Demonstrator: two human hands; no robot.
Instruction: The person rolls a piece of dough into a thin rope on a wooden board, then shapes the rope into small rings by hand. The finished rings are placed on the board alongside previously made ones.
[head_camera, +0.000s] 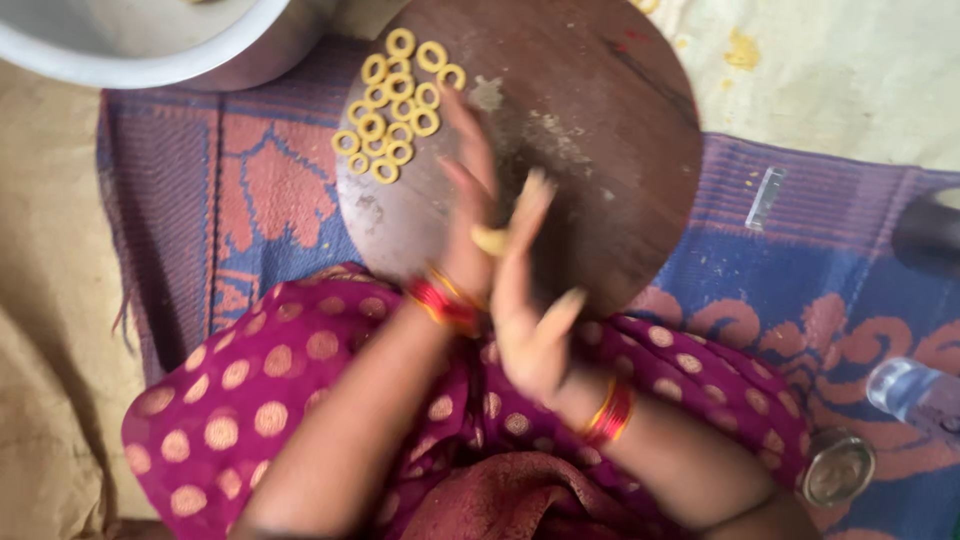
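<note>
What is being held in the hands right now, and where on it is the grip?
A small yellow dough piece is pressed between the palms of the left hand and right hand; only its end shows.

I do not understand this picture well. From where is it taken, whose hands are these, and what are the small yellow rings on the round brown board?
There is one picture, taken by a camera worn on a person's head and looking down at that person's lap. No machine is involved: the two bare hands belong to the wearer.

The left hand and the right hand are pressed palm to palm, with a small piece of yellow dough between them. Both wrists carry red and gold bangles. The hands are blurred.

In front lies a round dark brown wooden board. On its far left part sits a cluster of small yellow dough rings, touching one another.

The board rests on a woven purple, orange and blue mat. At the top left is a grey metal bowl. At the lower right are a clear plastic bottle and a small round metal tin.
</note>
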